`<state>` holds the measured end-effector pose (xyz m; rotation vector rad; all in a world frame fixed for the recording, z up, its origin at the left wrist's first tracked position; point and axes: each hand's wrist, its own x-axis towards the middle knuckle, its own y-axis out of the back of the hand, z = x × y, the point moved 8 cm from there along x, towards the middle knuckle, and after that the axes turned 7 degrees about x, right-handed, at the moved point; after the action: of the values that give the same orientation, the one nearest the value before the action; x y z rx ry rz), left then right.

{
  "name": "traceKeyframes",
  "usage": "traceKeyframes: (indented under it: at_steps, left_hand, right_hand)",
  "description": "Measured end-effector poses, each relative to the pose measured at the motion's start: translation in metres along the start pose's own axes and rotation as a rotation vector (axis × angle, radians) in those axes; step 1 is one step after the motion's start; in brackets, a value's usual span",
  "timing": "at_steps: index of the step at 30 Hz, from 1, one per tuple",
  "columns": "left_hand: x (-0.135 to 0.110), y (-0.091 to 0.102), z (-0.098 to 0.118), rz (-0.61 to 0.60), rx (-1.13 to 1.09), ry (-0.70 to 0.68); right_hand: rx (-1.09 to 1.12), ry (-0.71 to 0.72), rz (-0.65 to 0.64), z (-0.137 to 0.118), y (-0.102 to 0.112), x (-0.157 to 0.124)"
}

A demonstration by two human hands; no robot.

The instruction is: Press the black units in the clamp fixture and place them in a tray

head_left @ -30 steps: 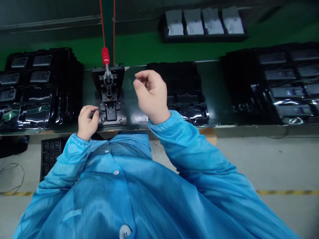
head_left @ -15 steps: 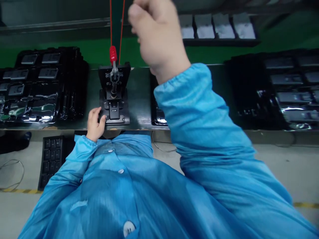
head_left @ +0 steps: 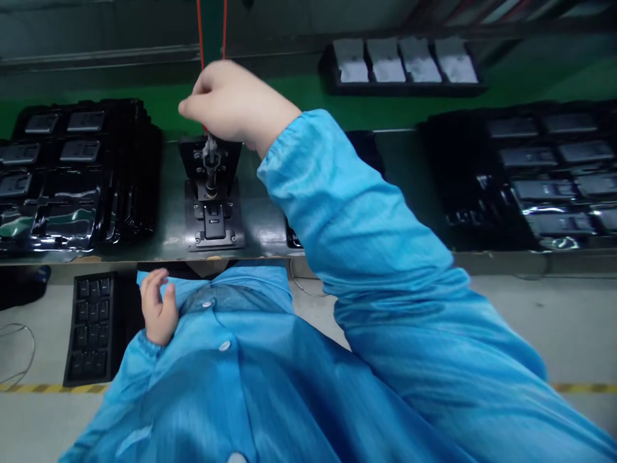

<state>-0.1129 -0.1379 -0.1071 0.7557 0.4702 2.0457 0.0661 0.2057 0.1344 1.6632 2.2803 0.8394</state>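
Observation:
A black press fixture (head_left: 222,239) with a metal toggle clamp (head_left: 211,157) stands near the bench's front edge. In its base lies a small black rectangular part, like a camera battery (head_left: 214,222), with tiny white lettering. My right hand (head_left: 226,103) is closed at the top of the clamp, over its upright red handle; only a speck of red shows below the fingers. Off the bench, in front of my body, my left hand (head_left: 160,308) hangs with fingers loosely bent and apart, holding nothing.
Stacked black trays (head_left: 58,180) of dark parts stand left, and more trays (head_left: 544,173) right. A black bin (head_left: 405,89) with pale packets sits at the back. Below left is another tray of black parts (head_left: 91,328). Two red cords (head_left: 201,32) run behind the clamp.
My right hand has come down and left from the upper middle onto the clamp's handle. My left hand has let go of the fixture's left edge and drawn back toward my body.

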Motion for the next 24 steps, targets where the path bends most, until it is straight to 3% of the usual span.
traceKeyframes:
  at_steps: [2,5,7,9,12,15,24]
  left_hand:
    - [-0.025,0.020,-0.014,-0.014,0.038,0.086]
    - [-0.057,0.047,-0.030,-0.010,0.092,0.242]
    - [-0.070,0.062,-0.031,0.011,0.112,0.316]
    - [-0.074,0.070,-0.022,0.024,0.100,0.329]
    - [-0.066,0.071,-0.004,0.016,0.066,0.284]
    - [-0.048,0.065,0.012,-0.004,0.044,0.230]
    - [0.021,0.026,0.062,-0.105,-0.072,-0.004]
  right_hand:
    - [0.115,0.016,-0.099,0.002,-0.011,0.004]
    - [0.472,0.002,-0.088,-0.006,-0.011,-0.005]
    - [0.675,0.018,-0.161,-0.020,-0.011,-0.025]
    - [0.756,0.135,-0.231,-0.039,-0.006,-0.052]
    - [0.760,0.328,-0.199,-0.051,0.007,-0.092]
    - [0.710,0.408,-0.152,-0.044,0.007,-0.116]
    - [0.646,0.425,-0.186,-0.036,-0.006,-0.121]
